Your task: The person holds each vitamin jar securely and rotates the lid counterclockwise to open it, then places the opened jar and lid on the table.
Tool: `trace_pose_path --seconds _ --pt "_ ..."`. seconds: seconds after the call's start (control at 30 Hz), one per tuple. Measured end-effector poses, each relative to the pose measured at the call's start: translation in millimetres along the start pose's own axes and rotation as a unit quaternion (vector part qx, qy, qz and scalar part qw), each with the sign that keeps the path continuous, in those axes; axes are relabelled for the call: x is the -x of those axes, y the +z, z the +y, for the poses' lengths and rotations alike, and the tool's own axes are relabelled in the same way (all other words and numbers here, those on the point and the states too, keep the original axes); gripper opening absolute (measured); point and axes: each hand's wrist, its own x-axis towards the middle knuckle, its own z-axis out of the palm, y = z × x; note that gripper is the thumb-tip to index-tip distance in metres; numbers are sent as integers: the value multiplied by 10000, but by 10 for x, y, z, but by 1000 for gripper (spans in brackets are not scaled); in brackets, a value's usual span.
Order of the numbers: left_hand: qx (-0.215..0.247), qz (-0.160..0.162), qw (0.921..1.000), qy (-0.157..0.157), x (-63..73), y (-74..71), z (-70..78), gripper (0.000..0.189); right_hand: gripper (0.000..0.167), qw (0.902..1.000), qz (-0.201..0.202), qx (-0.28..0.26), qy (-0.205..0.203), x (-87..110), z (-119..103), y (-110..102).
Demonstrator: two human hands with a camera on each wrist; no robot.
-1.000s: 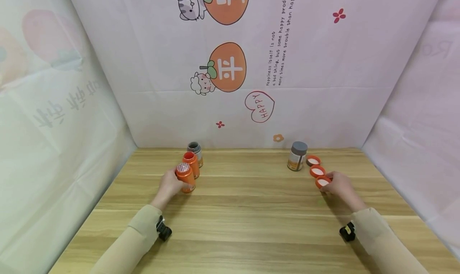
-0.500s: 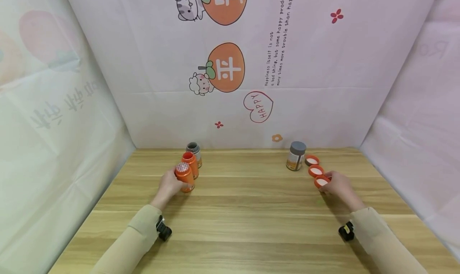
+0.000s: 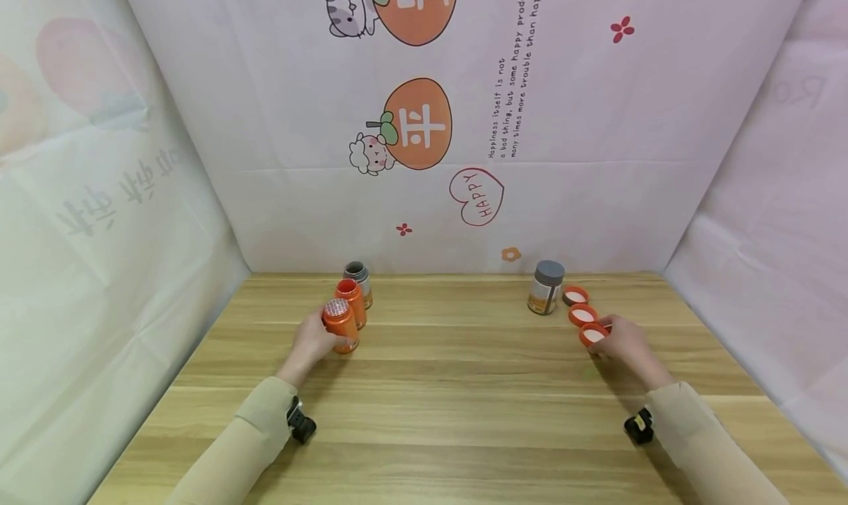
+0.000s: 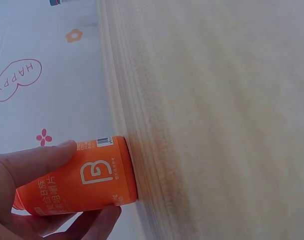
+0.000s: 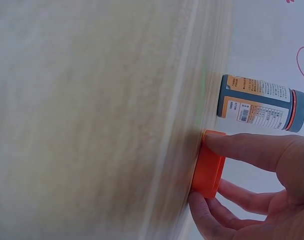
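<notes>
My left hand (image 3: 315,341) grips the nearest orange bottle (image 3: 342,331), which stands upright on the table with a patterned seal over its mouth. In the left wrist view, thumb and fingers wrap round the labelled orange bottle (image 4: 87,177). Just behind it are an open orange bottle (image 3: 351,303) and an open grey-necked bottle (image 3: 363,288). On the right, my right hand (image 3: 626,341) pinches the nearest orange cap (image 3: 592,335), which lies with its white inside up. The right wrist view shows this orange cap (image 5: 208,167) between thumb and fingers, at the tabletop.
Two more caps, a middle orange cap (image 3: 583,314) and a farther one (image 3: 575,295), lie in a row behind the held cap. Left of them stands a capped grey bottle (image 3: 546,288). A printed white sheet (image 3: 563,122) hangs behind the wooden table (image 3: 457,387).
Hands, bottles and caps keep their places on the table. Only the head view has shifted slightly.
</notes>
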Motion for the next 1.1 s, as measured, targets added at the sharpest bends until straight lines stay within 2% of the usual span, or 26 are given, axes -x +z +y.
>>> trace_pose_path --seconds 0.47,0.7,0.97,1.1 --pt "55 -139 9999 54 19 -8 -25 79 64 9998 -172 -110 77 5 18 -14" --pt "157 -26 9999 62 123 -60 -26 75 68 9993 -216 -282 83 51 28 -35" --pt "-67 238 9997 12 290 -132 20 64 68 9995 -170 -252 -30 159 58 -74" --pt "-473 119 9988 28 349 -153 4 55 69 9995 -160 -238 -98 213 49 -86"
